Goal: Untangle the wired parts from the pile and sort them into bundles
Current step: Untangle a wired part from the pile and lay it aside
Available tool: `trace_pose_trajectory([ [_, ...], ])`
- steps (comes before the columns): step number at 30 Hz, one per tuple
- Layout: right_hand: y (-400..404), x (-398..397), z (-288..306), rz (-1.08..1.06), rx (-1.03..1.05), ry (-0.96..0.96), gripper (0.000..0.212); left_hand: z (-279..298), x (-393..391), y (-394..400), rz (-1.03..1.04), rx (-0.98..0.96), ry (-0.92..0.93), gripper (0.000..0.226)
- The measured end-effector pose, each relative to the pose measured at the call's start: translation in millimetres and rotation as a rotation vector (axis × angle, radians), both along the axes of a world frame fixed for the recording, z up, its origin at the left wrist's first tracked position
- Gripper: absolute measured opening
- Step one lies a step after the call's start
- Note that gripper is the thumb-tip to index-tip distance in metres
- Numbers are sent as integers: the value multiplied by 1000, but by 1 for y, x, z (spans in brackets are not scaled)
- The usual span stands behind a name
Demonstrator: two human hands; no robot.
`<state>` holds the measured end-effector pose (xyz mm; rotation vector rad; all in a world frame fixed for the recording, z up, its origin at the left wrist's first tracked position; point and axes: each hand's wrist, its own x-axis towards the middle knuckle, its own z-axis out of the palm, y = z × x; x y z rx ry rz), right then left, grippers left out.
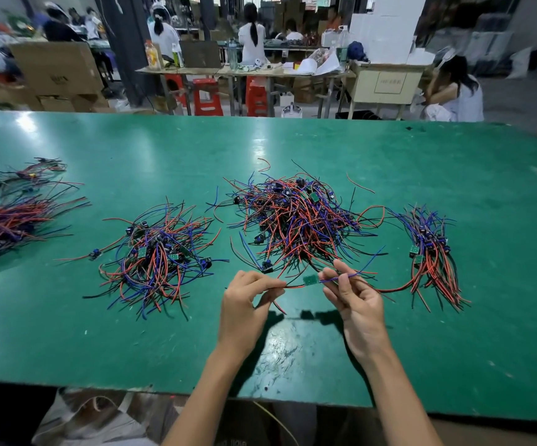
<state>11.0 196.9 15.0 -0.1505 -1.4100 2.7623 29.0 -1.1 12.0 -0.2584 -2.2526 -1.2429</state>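
A tangled pile [296, 217] of red, blue and black wired parts lies in the middle of the green table [325, 143]. Just in front of it I hold one wired part [311, 279], a small green board with wires at both ends, stretched level above the table. My left hand [248, 304] pinches its red and black wires. My right hand [354, 294] pinches its blue wire on the other side. A sorted bundle [431, 252] lies to the right, and a looser heap [157, 255] to the left.
More wire bundles [9, 220] lie at the table's far left edge. Bare green surface stretches in front of my hands to the near edge. Beyond the table are red stools [207, 96], cardboard boxes [56, 70] and several seated people at other benches.
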Motion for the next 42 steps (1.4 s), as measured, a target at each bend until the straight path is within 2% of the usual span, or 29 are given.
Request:
trace_pose_trajectory([
  [4,-4,0,3,-90,19,-46,17,-8,-1,2,59,-72,-22,9],
  [6,-7,-4,10,-122,153,-61,16,-10,-3,2,78,-86,-76,11],
  [8,-3,-18,24,-163,317,-54,15,-9,-7,2,83,-4,-180,12],
  [10,15,-45,47,-264,439,-37,16,-9,-11,-1,97,220,-292,14],
  [13,63,-98,85,-421,921,-52,26,-6,-16,-12,170,581,-360,21],
  [16,115,-144,103,-509,1373,-187,28,-6,-20,-15,222,653,-367,26],
  [19,141,-168,98,-371,1797,-450,37,-7,-20,-12,232,639,-368,28],
  [20,141,-171,94,-332,1892,-434,34,-6,-21,-11,241,635,-365,28],
  [22,130,-178,82,-236,1951,-237,33,-7,-22,-12,255,643,-354,29],
  [23,121,-180,75,-137,1969,-130,39,-7,-22,-13,257,645,-352,29],
  [25,99,-182,59,95,2038,-53,44,-7,-22,-13,251,643,-354,28],
  [27,85,-183,41,164,2065,-91,38,-7,-21,-13,241,646,-358,28],
  [31,80,-175,23,-147,2109,-83,28,-7,-20,-14,233,643,-361,28],
  [33,82,-171,25,-200,2071,-80,26,-7,-21,-13,228,639,-363,28],
  [37,89,-156,36,-256,1677,-60,20,-8,-20,-14,212,615,-360,29],
  [42,74,-121,47,-123,941,28,16,-9,-19,-11,169,548,-365,28],
])
